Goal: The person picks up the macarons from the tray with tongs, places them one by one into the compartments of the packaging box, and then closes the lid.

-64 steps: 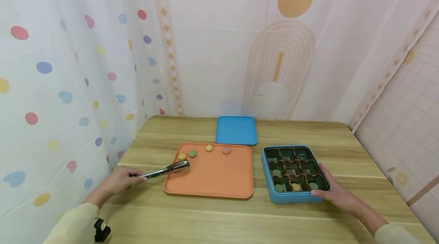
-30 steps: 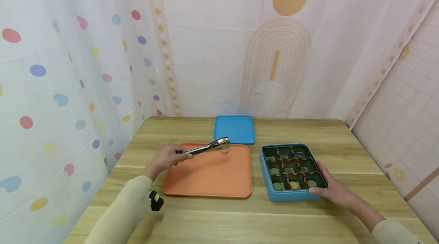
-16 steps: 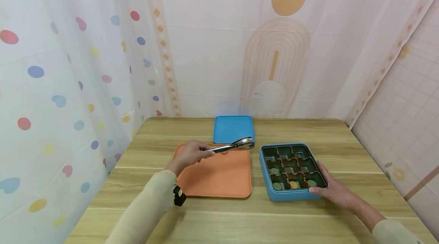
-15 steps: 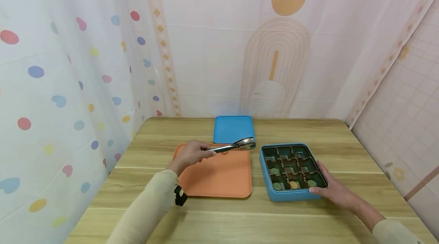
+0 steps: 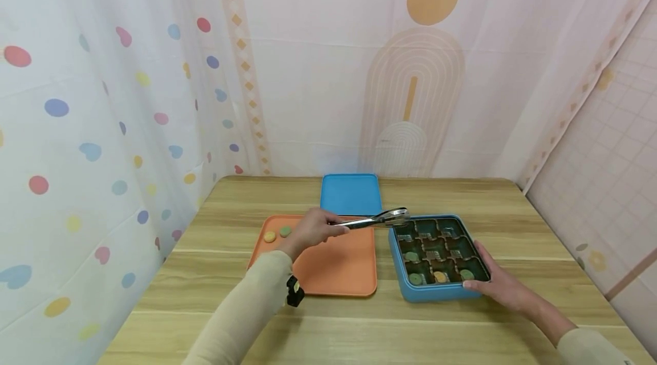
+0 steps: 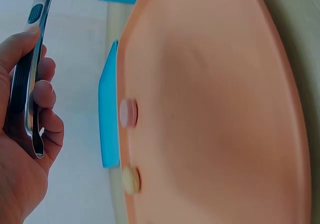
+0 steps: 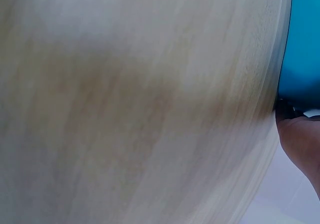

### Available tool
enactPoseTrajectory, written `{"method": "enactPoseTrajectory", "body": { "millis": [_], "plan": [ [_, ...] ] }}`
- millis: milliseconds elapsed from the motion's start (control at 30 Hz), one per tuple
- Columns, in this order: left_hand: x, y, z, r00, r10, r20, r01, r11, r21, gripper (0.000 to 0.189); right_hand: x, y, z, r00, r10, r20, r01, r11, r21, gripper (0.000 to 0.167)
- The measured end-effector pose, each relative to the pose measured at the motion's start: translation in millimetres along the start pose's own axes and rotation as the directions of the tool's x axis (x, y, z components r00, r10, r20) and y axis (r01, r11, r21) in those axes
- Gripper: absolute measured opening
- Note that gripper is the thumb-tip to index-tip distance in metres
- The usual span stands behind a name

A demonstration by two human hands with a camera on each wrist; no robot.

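Note:
My left hand (image 5: 314, 230) grips a pair of metal tongs (image 5: 377, 220) above the orange tray (image 5: 339, 276). The tips reach over the back left corner of the blue box (image 5: 436, 294); I cannot tell whether they pinch anything. Around that box's front right corner my right hand (image 5: 502, 286) holds on, thumb at the front rim and fingers along the side. Green macarons (image 5: 416, 279) and a yellow-orange macaron (image 5: 439, 277) sit in the front and left compartments. On the tray lie yellow (image 5: 269, 236), green (image 5: 285, 231) and, in the left wrist view, pink macarons (image 6: 128, 112).
A flat blue lid (image 5: 351, 194) lies behind the tray on the wooden table (image 5: 328, 331). Patterned curtains (image 5: 308, 85) hang at the back and sides. In the right wrist view, mostly tabletop shows, with the box at the right edge.
My left hand has carried the tongs from the tray's left edge across to the box's back left corner. The right hand has stayed on the box.

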State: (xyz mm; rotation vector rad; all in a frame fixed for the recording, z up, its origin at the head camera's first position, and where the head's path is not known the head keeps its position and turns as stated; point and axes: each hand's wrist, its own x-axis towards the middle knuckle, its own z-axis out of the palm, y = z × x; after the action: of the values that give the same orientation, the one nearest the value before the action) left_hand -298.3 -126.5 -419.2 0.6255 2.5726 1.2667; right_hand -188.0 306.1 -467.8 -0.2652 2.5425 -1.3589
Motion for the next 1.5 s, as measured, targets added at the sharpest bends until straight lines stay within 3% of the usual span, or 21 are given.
{"method": "enactPoseTrajectory", "body": {
  "millis": [333,500,633,933,1333,1500],
  "plan": [
    [16.0,20.7,32.4,1.000,0.027,0.015,-0.026,0.998,-0.050,0.013,1.3,-2,1,1.000,0.008,-0.003,-0.008,1.000,-0.020,0.103],
    [21.6,25.8,45.0,0.994,0.101,0.048,-0.101,0.995,0.013,0.021,1.6,-4,2,1.000,0.006,-0.006,-0.006,1.000,-0.021,0.103],
    [24.3,27.3,50.7,0.994,0.096,0.049,-0.099,0.994,0.047,0.022,2.9,-4,2,1.000,0.005,-0.003,-0.005,1.000,-0.009,0.103],
    [24.2,27.7,54.6,0.998,0.059,0.026,-0.060,0.997,0.045,0.014,3.1,-3,1,1.000,0.002,0.002,-0.002,1.000,-0.012,0.103],
    [20.3,27.8,50.6,0.996,0.089,0.023,-0.089,0.996,0.009,0.019,0.5,-1,1,1.000,0.005,-0.004,-0.005,0.999,-0.035,0.103],
    [19.0,24.8,47.6,0.998,0.067,0.006,-0.067,0.998,-0.007,0.013,-0.9,-1,2,1.000,0.017,0.001,-0.017,1.000,-0.018,0.103]
  ]
}}
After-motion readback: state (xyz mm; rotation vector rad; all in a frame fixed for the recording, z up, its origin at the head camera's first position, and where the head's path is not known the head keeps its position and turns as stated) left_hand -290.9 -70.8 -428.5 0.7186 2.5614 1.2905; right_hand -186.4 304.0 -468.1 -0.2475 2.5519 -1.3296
